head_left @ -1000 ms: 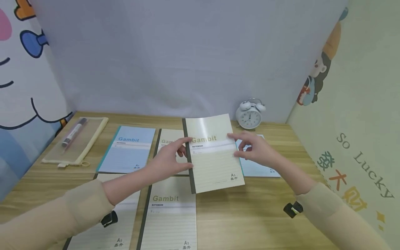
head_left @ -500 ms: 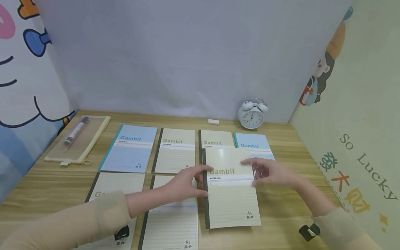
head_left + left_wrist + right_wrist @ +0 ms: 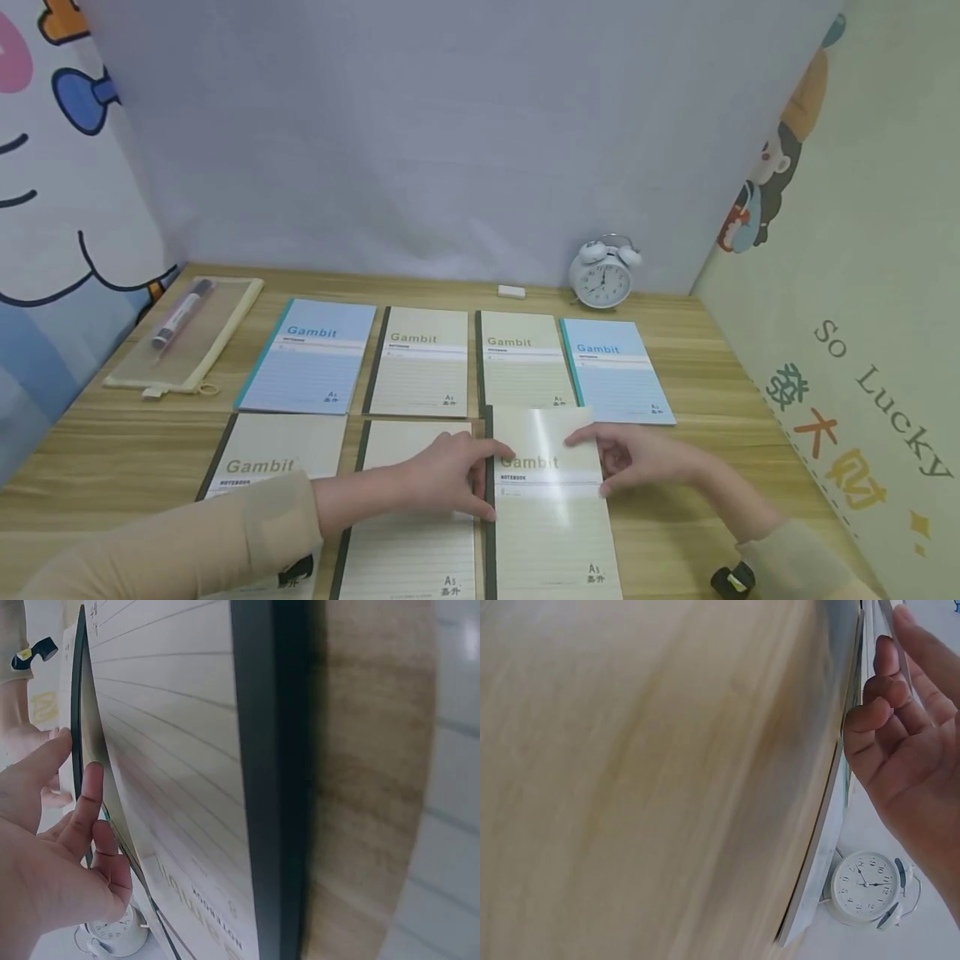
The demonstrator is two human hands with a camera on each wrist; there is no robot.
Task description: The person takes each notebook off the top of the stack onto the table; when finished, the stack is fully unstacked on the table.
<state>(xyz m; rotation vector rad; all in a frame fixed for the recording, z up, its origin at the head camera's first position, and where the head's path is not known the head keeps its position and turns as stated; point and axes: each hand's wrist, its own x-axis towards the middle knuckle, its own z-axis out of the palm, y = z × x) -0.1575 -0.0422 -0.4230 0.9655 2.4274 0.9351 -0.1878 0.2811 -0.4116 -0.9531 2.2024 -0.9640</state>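
Both hands hold a cream Gambit notebook by its long sides, just in front of the back row. My left hand pinches its dark spine edge, thumb nearer me and index finger on the cover. On the opposite edge, my right hand pinches with thumb and index finger, the other fingers curled beneath. The right wrist view shows the notebook's thin edge between the right thumb and fingers. Left of it lies another cream notebook, partly under the left hand. A further cream notebook is partly covered by the left sleeve.
Behind, a row holds a blue notebook, two cream notebooks and a smaller-looking blue notebook at right. A mesh pouch with a marker, a white eraser and an alarm clock stand along the back.
The held notebook has come down and toward me, from over the back row to the front row's right end, and straightened. Both hands moved with it, uncovering the back notebooks and the eraser.
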